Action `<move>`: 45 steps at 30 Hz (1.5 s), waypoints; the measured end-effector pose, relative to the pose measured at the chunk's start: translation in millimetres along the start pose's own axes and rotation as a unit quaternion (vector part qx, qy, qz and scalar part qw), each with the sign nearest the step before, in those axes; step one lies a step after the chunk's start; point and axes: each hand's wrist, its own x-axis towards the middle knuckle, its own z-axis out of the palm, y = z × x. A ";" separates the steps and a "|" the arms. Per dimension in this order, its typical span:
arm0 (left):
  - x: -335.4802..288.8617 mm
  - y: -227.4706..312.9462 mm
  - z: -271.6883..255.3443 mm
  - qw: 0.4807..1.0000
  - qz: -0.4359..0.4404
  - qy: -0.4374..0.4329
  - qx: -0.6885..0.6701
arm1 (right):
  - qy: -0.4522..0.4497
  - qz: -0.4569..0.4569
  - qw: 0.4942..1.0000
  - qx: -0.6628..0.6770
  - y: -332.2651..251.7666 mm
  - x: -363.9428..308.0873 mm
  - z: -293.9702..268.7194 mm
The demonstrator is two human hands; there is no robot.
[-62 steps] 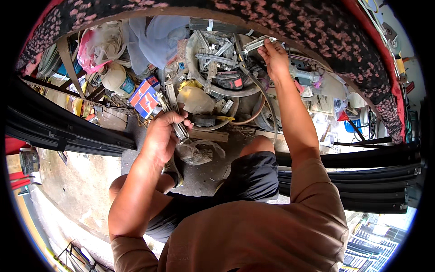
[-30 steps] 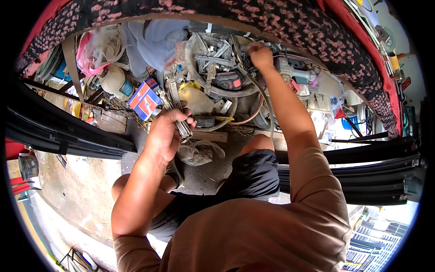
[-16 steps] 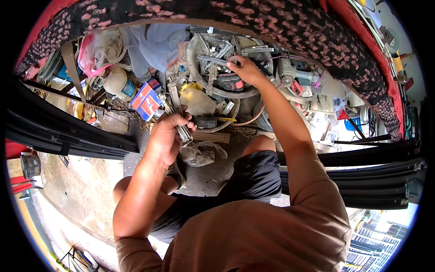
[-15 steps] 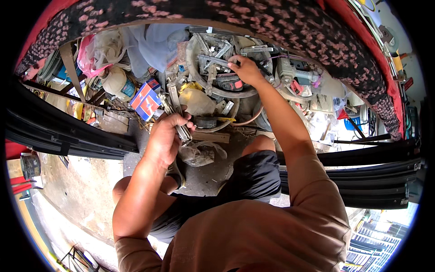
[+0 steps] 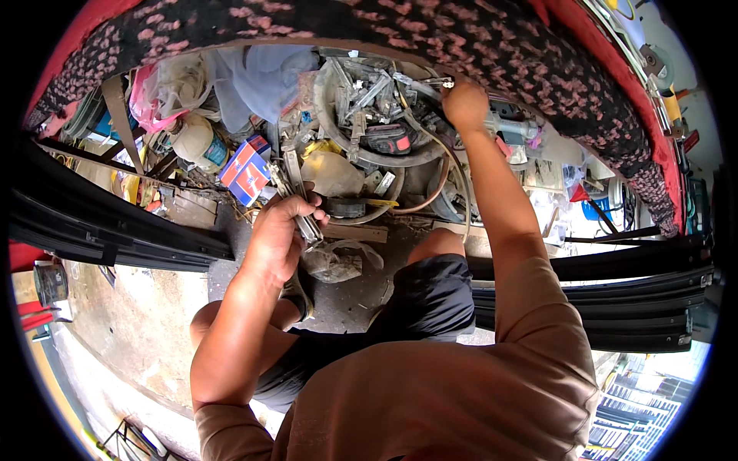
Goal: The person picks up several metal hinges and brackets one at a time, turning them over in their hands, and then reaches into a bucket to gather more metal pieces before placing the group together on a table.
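My left hand [image 5: 283,223] is closed round a bundle of slim silvery metal strips [image 5: 290,178] that stick out above and below the fingers. Farther off to the right, my right hand [image 5: 466,104] is closed by the edge of a round grey basin [image 5: 326,117]. A bright metal end [image 5: 447,83] shows at its fingertips; the rest of that piece is hidden by the hand. Inside the basin lie several loose metal strips [image 5: 372,92] and a black and red tool part [image 5: 388,140]. A thin yellowish cord [image 5: 453,150] loops over the basin's right side and hangs down.
Left of the basin are a blue and orange box [image 5: 247,170], a whitish jug [image 5: 201,141] and plastic bags [image 5: 178,86]. A patterned cloth edge [image 5: 300,21] overhangs the pile. Dark ribbed rails [image 5: 146,238] lie at both sides. A crumpled clear bag [image 5: 334,261] is on the floor.
My right hand has moved right and slightly up, from the strips in the basin to its right edge. The cord now hangs in front of the basin. My left hand stays with its bundle.
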 end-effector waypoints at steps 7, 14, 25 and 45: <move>0.0 0.2 2.2 1.000 0.005 -0.003 -0.002 | -0.391 0.068 0.903 0.162 -71.0 6.3 33.1; -0.3 0.3 -1.9 1.000 0.014 -0.008 0.014 | -0.408 0.033 0.894 0.184 -64.3 8.2 60.9; 4.6 0.7 4.4 0.999 -0.009 -0.020 0.029 | -0.367 0.005 0.918 0.150 -64.0 -2.1 34.6; 6.6 6.4 3.5 1.000 -0.003 -0.009 -0.003 | -0.201 0.271 0.927 0.166 -4.7 -3.3 77.5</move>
